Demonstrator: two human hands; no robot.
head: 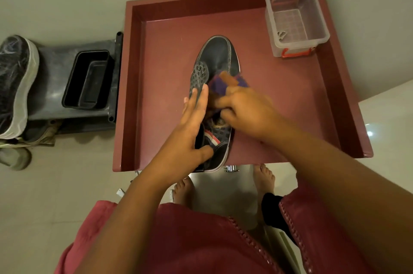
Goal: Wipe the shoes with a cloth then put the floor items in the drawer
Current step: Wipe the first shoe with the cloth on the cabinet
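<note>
Nearest, the left hand [190, 126] steadies one dark sneaker [215, 85] on the red table [279, 103], fingers mostly straight; the right hand [243, 112] clamps a purple cloth [228, 81] against it; wiping looks underway, drawer step undone; beyond, one clear plastic box [295, 21]; another shoe [15, 85] left.

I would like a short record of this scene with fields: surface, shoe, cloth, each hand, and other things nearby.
surface: dark red tray-like top with raised rim
shoe: black shoe lying on the top, toe pointing away
cloth: purple and orange cloth, pressed on the shoe
left hand: left hand steadies the shoe, fingers straight along its side
right hand: right hand grips the cloth
nearby: clear plastic box at far right corner; another shoe on the left
</note>
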